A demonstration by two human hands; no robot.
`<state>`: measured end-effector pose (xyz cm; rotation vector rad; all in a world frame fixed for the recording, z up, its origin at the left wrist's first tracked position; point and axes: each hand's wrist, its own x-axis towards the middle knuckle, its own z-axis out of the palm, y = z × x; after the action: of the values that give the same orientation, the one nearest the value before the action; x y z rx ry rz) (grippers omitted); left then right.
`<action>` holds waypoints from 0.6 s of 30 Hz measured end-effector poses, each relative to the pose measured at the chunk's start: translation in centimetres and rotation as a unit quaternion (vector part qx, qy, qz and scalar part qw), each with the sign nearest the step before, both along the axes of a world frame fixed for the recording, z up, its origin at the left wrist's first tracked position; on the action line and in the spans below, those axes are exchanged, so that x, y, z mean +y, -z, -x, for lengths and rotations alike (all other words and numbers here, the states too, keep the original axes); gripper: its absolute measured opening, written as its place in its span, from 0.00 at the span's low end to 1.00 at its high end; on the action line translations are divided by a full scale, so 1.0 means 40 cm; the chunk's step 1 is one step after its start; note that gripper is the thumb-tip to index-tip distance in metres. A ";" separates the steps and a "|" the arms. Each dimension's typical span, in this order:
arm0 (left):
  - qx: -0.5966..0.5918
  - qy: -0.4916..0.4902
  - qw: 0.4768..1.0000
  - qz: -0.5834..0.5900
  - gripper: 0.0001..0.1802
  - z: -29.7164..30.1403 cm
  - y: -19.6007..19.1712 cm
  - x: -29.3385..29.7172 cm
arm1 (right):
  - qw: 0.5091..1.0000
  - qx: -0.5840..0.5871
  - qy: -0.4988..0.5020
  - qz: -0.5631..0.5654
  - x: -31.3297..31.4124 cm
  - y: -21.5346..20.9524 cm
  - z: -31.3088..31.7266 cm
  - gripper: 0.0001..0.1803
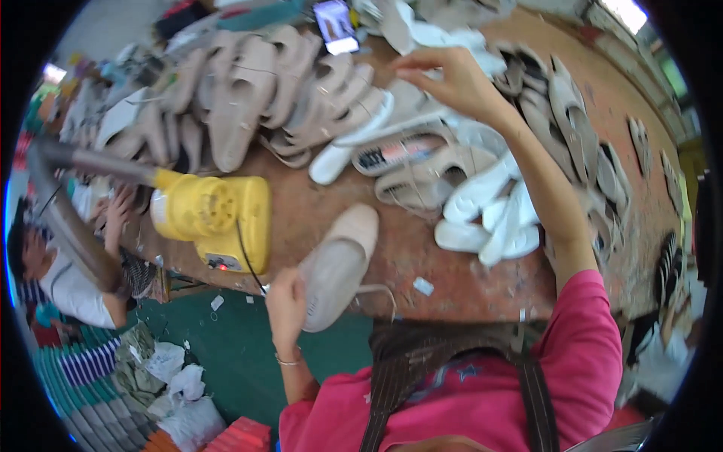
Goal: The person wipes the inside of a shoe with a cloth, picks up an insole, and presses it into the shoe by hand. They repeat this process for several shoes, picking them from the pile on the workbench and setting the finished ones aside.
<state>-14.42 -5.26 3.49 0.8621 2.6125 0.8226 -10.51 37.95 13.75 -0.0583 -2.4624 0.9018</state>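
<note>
A beige slingback shoe (352,230) with a pale insole lies at the near edge of the workbench, its toe pointing away and a thin strap trailing to the right. My left hand (287,305) is closed at the left side of its heel, with the fingertips against the shoe's edge. Well above the bench, my right hand (452,81) is raised at the far middle, thumb and forefinger bent toward each other. Whatever may be between those fingers is too small to make out. White shoe inserts (493,218) lie in a loose pile below my right forearm.
Many beige shoes (241,105) crowd the back of the workbench (422,301). A yellow machine (215,215) with a cord and a grey hose stands left of the shoe. A lit phone (335,26) is at the far side. Another person (79,279) sits at the left.
</note>
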 end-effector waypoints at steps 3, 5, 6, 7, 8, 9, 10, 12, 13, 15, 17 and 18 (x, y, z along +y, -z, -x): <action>-0.058 -0.030 0.989 -0.129 0.07 0.101 -0.059 0.034 | 0.990 -0.056 0.113 -0.070 -0.014 0.127 -0.248 0.10; 0.021 -0.043 0.988 -0.150 0.13 0.203 -0.135 0.085 | 0.982 -0.090 0.165 -0.027 -0.035 0.179 -0.392 0.10; 0.089 -0.044 0.984 -0.150 0.13 0.299 -0.151 0.076 | 0.972 -0.107 0.208 -0.036 -0.051 0.198 -0.448 0.11; 0.169 -0.105 0.978 -0.060 0.14 0.356 -0.224 0.104 | 0.960 -0.125 0.248 -0.046 -0.063 0.219 -0.492 0.11; 0.270 -0.058 0.951 -0.142 0.15 0.434 -0.301 0.094 | 0.962 -0.114 0.241 -0.053 -0.078 0.224 -0.515 0.10; 0.361 -0.116 0.916 -0.134 0.15 0.530 -0.342 0.104 | 0.954 -0.117 0.275 -0.032 -0.102 0.235 -0.531 0.08; 0.447 -0.170 0.869 -0.124 0.17 0.583 -0.375 0.124 | 0.944 -0.121 0.308 -0.011 -0.122 0.254 -0.539 0.07; 0.498 -0.214 0.835 -0.099 0.20 0.506 -0.438 0.200 | 0.918 -0.131 0.367 0.065 -0.123 0.313 -0.544 0.10; 0.545 -0.265 0.792 -0.071 0.23 0.453 -0.451 0.233 | 0.889 -0.141 0.413 0.140 -0.121 0.351 -0.532 0.15; 0.492 -0.071 0.829 -0.257 0.25 0.353 -0.388 0.289 | 0.864 -0.137 0.456 0.166 -0.122 0.407 -0.497 0.22; 0.299 0.034 0.934 -0.192 0.24 0.156 -0.242 0.420 | 0.833 -0.141 0.500 0.187 -0.123 0.449 -0.473 0.30; 0.088 0.164 0.962 -0.201 0.28 0.086 -0.175 0.476 | 0.819 -0.101 0.525 0.211 -0.127 0.455 -0.464 0.34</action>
<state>-17.85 13.77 10.51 1.4917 2.3743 1.2462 8.03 32.89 -4.45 -1.5526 -1.8356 0.8713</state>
